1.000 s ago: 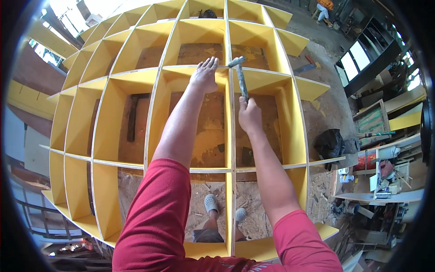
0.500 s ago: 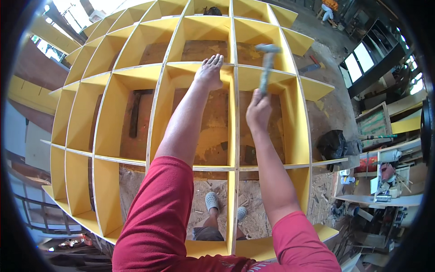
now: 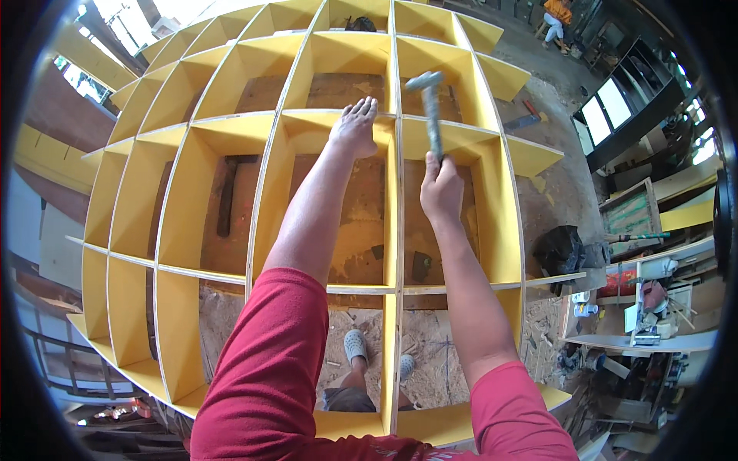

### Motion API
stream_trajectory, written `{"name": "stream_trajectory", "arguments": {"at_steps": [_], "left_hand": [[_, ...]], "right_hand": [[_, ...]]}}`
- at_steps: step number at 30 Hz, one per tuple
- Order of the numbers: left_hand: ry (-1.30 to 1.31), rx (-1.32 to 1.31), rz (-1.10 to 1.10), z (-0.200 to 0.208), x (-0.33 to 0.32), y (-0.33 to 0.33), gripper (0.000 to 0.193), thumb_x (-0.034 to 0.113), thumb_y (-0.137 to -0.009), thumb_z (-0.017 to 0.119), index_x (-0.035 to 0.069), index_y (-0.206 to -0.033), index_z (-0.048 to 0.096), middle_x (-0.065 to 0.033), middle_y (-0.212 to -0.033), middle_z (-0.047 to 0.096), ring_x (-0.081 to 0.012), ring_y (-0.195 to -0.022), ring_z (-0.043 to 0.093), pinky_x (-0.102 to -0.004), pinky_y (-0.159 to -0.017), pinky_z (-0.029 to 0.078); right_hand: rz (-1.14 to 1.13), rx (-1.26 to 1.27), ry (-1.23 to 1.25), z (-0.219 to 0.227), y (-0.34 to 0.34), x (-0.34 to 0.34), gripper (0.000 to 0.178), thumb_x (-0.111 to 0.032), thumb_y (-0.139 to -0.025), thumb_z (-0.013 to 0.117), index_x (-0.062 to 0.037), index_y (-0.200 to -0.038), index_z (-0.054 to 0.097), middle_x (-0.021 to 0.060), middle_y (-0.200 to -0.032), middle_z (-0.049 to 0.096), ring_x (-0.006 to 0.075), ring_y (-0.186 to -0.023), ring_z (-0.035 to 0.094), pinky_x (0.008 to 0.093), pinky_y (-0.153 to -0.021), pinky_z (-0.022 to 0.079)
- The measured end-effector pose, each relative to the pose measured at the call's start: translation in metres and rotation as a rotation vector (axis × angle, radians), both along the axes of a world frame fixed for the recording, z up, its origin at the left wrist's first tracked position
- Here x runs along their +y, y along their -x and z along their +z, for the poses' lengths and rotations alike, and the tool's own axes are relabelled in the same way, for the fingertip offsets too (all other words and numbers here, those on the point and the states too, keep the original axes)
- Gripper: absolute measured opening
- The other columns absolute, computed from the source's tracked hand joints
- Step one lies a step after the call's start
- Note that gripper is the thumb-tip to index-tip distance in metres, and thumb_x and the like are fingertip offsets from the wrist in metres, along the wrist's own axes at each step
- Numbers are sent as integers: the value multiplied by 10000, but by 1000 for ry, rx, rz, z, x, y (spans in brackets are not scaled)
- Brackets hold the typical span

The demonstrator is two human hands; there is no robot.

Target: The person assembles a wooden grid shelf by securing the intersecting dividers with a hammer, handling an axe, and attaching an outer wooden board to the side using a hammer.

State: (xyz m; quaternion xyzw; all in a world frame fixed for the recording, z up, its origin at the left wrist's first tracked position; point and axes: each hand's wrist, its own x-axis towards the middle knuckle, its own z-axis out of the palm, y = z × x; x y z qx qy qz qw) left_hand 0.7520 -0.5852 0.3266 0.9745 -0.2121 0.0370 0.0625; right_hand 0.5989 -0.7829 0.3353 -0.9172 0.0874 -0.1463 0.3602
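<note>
A large lattice of interlocking yellow wooden panels [image 3: 498, 211] with pale edges stands before me. My left hand [image 3: 355, 129] lies on the top edge of a crosswise panel, fingers stretched out, just left of the joint with a lengthwise panel. My right hand [image 3: 442, 188] is closed round the lower handle of a hammer [image 3: 433, 119], right of that joint. The hammer is raised, its slightly blurred head above the lattice and apart from the panels. Whether my left thumb grips the panel is hidden.
Wood scraps and shavings litter the floor by my feet in grey clogs [image 3: 356, 347]. A black plastic bag [image 3: 557, 247] lies to the right, near a cluttered shelf [image 3: 669, 338]. Another person [image 3: 556, 23] in orange is at the far right.
The hammer has swung a little left, and its head has tipped toward the joint. My left hand stays on nearly the same spot of the panel.
</note>
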Motion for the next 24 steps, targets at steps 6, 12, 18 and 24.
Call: {"name": "stream_trajectory", "arguments": {"at_steps": [6, 12, 18, 24], "left_hand": [[26, 1, -1, 0, -9, 0, 1033, 156, -758, 694, 9, -1672, 236, -174, -1750, 258, -269, -1629, 233, -409, -1331, 210], [55, -69, -2, -1, -6, 0, 1036, 155, -748, 675, 15, -1675, 234, -171, -1751, 258, -257, -1632, 225, -406, -1332, 206], [26, -49, -5, -5, -1, -1, 1027, 163, -760, 675, 11, -1674, 232, -165, -1754, 252, -261, -1631, 226, -405, -1331, 208], [30, -30, 4, -4, -2, -4, 1036, 165, -753, 690, 20, -1675, 242, -179, -1751, 250, -266, -1632, 222, -415, -1332, 206]], "right_hand": [[-3, 38, 177, -7, -10, -15, 450, -453, -1105, 508, -28, -998, 606, 288, -819, 707, 519, -791, 695, 626, -682, 512], [-212, -308, -224, 2, 7, 12, 450, -471, -1098, 496, -35, -1032, 583, 307, -898, 723, 527, -866, 707, 643, -765, 539], [-103, -80, -98, 23, 2, 4, 440, -449, -1095, 503, -25, -1048, 612, 289, -837, 724, 519, -868, 709, 637, -756, 550], [24, 32, 384, 25, -15, -17, 416, -430, -1107, 485, -43, -1013, 606, 251, -727, 700, 513, -772, 710, 633, -694, 560]]}}
